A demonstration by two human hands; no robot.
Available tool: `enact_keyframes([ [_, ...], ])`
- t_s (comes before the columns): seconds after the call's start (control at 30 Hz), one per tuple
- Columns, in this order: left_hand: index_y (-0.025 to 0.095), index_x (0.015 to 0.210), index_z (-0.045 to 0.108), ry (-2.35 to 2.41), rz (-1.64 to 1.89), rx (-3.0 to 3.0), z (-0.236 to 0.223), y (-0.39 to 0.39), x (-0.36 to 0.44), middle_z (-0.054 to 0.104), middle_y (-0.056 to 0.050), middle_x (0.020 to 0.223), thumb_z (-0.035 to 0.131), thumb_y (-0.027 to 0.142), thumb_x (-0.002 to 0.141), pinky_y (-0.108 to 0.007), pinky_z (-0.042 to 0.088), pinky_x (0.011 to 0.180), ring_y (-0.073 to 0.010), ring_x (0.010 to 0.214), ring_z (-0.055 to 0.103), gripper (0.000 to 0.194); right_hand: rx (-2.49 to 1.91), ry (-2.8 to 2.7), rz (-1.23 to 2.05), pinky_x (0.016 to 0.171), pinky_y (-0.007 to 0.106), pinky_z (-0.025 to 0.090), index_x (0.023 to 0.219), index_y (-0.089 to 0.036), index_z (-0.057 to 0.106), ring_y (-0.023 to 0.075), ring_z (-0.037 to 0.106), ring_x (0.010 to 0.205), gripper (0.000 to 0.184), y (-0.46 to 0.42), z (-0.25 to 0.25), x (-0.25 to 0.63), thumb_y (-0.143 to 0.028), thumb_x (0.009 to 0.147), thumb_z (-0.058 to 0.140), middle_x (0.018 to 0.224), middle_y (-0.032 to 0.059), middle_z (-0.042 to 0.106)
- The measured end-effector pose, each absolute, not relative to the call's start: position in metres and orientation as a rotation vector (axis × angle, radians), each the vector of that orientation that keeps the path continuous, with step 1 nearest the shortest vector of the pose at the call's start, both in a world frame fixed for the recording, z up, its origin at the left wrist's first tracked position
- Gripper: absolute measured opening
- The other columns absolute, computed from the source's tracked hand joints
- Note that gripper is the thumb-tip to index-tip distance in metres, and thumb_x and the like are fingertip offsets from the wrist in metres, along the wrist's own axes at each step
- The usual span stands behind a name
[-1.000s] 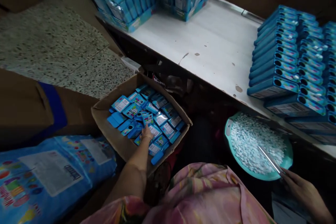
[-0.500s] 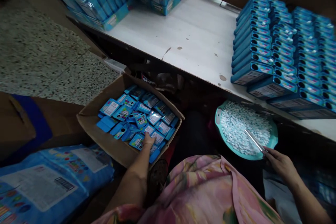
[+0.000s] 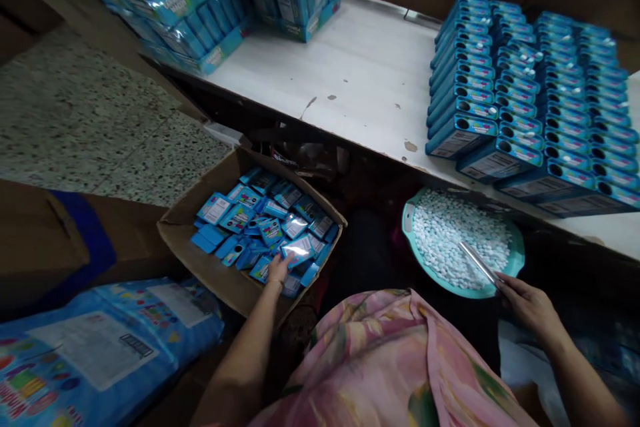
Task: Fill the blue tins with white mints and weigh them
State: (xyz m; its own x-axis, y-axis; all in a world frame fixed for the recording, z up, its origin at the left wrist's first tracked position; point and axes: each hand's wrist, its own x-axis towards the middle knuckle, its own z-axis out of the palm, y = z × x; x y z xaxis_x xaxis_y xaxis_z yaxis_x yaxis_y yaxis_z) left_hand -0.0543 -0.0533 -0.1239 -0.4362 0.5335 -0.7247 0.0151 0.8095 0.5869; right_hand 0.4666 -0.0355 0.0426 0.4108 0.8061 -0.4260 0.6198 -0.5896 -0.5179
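Observation:
My left hand (image 3: 278,269) reaches into an open cardboard box (image 3: 200,277) filled with small blue candy boxes. Its fingers grip the edge of one blue candy box (image 3: 299,251), which is tilted and raised a little above the others. On the right, my right hand (image 3: 529,307) is closed round the end of a slim metal scoop (image 3: 479,263). The scoop's far end rests over small white and pale blue candies (image 3: 457,233), which fill a turquoise basin (image 3: 419,253). My fingers partly hide the scoop's near end.
Rows of upright blue boxes (image 3: 515,107) stand on the white table (image 3: 360,80) at right. Wrapped packs of blue boxes (image 3: 195,27) are stacked at its left end. A large blue printed bag (image 3: 100,353) and a brown carton (image 3: 30,233) lie at lower left.
My left hand has lifted a blue candy box slightly off the pile. The view has shifted a little. My right hand still holds the scoop over the basin.

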Motion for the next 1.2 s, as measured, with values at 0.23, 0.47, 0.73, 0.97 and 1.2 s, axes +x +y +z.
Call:
enact_keyframes([
  [0.23, 0.024, 0.100, 0.052, 1.251, 0.933, 0.097, -0.050, -0.029, -0.030, 0.061, -0.003, 0.091, 0.061, 0.028, 0.065, -0.030, 0.047, 0.059, -0.0174, 0.075, 0.059, 0.037, -2.278, -1.176, 1.095, 0.040, 0.023, 0.038, 0.097, -0.008, 0.062, 0.0117, 0.048, 0.042, 0.054, -0.040, 0.030, 0.470, -0.047, 0.059, 0.056, 0.053, 0.0020, 0.057],
  [0.47, 0.018, 0.084, 0.057, 1.285, 0.344, 1.043, -0.017, 0.005, 0.038, 0.061, -0.003, 0.083, 0.071, 0.026, 0.047, -0.033, 0.043, 0.077, -0.0214, 0.086, 0.056, 0.041, -2.303, -1.611, 0.885, 0.065, 0.026, 0.044, 0.101, -0.016, 0.062, 0.0183, 0.059, 0.073, 0.039, -0.043, 0.047, 0.491, -0.036, 0.076, 0.039, 0.080, 0.0065, 0.066],
  [0.73, 0.023, 0.096, 0.058, 0.959, -0.067, 1.083, 0.026, 0.050, 0.078, 0.064, -0.003, 0.093, 0.070, 0.024, 0.047, -0.034, 0.044, 0.077, -0.0238, 0.090, 0.057, 0.051, -2.636, -1.905, 0.582, 0.067, 0.026, 0.040, 0.098, -0.027, 0.062, 0.0199, 0.058, 0.085, 0.033, -0.036, 0.072, 0.499, -0.018, 0.078, 0.037, 0.095, 0.0052, 0.064],
  [0.97, 0.018, 0.107, 0.044, 1.040, 0.367, 1.000, 0.031, 0.076, 0.149, 0.059, -0.008, 0.105, 0.066, 0.038, 0.059, -0.036, 0.045, 0.079, -0.0235, 0.096, 0.055, 0.057, -2.489, -1.578, 0.804, 0.070, 0.027, 0.039, 0.096, -0.021, 0.062, 0.0207, 0.056, 0.089, 0.029, 0.017, 0.016, 0.430, -0.022, 0.081, 0.037, 0.096, 0.0078, 0.063],
  [1.2, 0.019, 0.102, 0.045, 1.024, 0.466, 0.833, 0.019, 0.085, 0.193, 0.060, -0.007, 0.099, 0.070, 0.034, 0.054, -0.036, 0.046, 0.077, -0.0213, 0.090, 0.057, 0.056, -2.283, -1.483, 0.948, 0.070, 0.020, 0.039, 0.095, -0.021, 0.063, 0.0133, 0.056, 0.084, 0.025, 0.029, 0.000, 0.437, -0.022, 0.080, 0.043, 0.090, 0.0010, 0.065],
])
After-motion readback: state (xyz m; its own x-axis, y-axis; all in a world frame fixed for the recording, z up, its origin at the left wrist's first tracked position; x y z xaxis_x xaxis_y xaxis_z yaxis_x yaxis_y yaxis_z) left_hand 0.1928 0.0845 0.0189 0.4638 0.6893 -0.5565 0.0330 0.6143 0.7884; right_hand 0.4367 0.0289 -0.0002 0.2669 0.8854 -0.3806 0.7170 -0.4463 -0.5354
